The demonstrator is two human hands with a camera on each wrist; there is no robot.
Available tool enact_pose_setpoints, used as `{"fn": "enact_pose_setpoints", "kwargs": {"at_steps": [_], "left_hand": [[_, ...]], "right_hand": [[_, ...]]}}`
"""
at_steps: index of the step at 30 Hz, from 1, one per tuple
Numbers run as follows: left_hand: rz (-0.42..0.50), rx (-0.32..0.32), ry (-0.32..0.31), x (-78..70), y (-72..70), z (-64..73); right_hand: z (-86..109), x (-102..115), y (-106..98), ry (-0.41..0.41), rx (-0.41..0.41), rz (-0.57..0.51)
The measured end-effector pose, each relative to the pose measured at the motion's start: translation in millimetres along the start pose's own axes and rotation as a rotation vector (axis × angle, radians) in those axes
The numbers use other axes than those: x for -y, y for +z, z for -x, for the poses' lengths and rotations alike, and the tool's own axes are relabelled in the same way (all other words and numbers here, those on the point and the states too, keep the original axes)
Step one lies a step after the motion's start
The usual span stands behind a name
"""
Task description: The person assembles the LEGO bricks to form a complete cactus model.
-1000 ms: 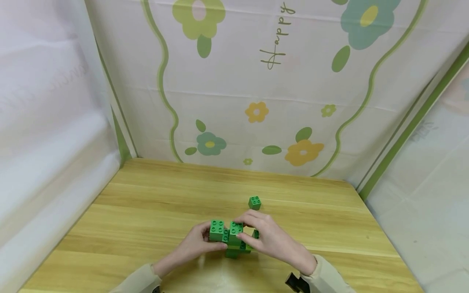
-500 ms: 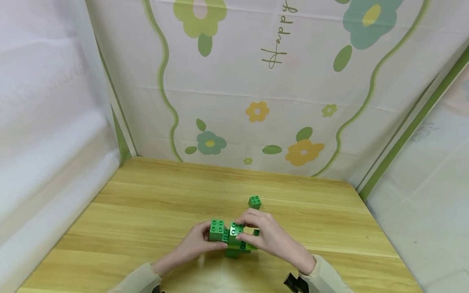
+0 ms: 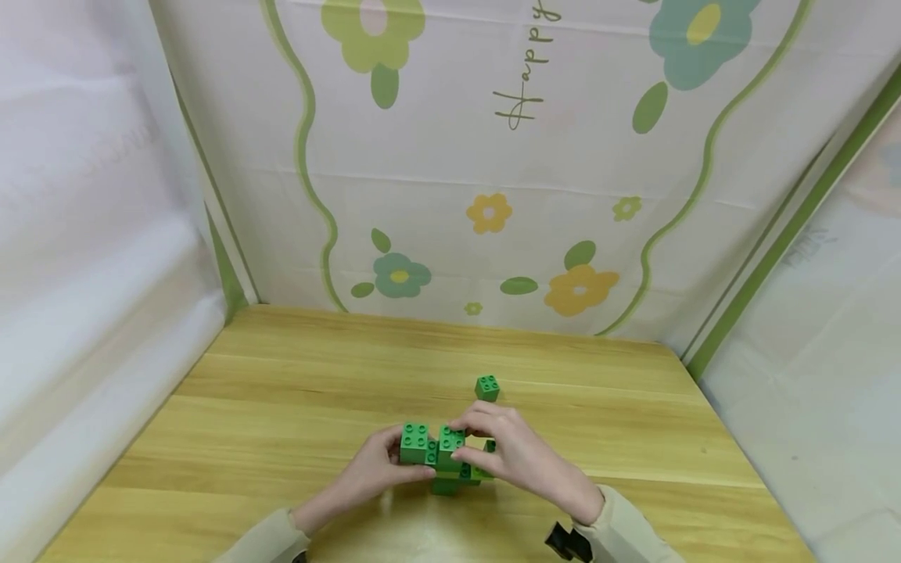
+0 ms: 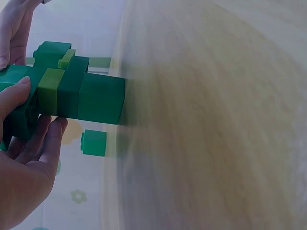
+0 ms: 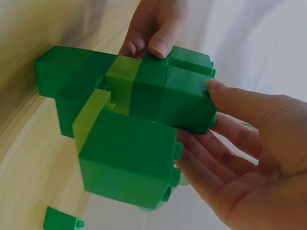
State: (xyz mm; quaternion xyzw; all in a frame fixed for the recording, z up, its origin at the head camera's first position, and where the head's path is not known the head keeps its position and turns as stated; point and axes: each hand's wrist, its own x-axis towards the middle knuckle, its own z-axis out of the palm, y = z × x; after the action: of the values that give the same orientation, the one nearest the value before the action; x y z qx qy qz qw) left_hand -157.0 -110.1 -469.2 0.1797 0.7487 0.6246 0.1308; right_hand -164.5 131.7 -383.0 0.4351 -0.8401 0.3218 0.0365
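Observation:
Both hands are on one built-up piece of green toy building bricks (image 4: pixel 100 98), with thin light-green bricks (image 5: pixel 122 81) among the darker ones. From the left, my left hand (image 3: pixel 376 465) grips it, thumb on the near side and fingers behind. A studded square brick (image 3: pixel 414 442) stands on top beside those fingers. My right hand (image 3: pixel 521 453) pinches another square top brick (image 3: pixel 450 439) between thumb and fingers; the right wrist view shows it sitting flush on the piece. Another studded brick (image 5: pixel 127 153) sticks out on the right side, partly behind the right hand in the head view.
Beyond the right hand, a loose green brick (image 3: pixel 487 388) lies on the wooden table (image 3: pixel 317 375). A flower-printed white cloth (image 3: pixel 436 156) hangs at the table's far edge, with more cloth (image 3: pixel 105 234) along the left and right sides.
The head view has shifted very slightly. Both hands keep the same hold on the brick piece, and the loose brick stays where it was.

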Motion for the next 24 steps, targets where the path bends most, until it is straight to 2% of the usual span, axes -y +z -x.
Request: {"fn": "enact_pose_setpoints", "kwargs": {"at_steps": [13, 20, 24], "left_hand": [[-0.01, -0.008, -0.007, 0.7, -0.9, 1.2], [0.001, -0.006, -0.01, -0.8, -0.3, 1.6], [0.007, -0.004, -0.005, -2.4, -0.3, 1.7]], "right_hand": [[2.4, -3, 1, -0.033, -0.011, 0.033], [0.3, -13, -5, -0.105, -0.147, 0.094], [-1.8, -22, -10, -0.095, -0.204, 0.155]]}}
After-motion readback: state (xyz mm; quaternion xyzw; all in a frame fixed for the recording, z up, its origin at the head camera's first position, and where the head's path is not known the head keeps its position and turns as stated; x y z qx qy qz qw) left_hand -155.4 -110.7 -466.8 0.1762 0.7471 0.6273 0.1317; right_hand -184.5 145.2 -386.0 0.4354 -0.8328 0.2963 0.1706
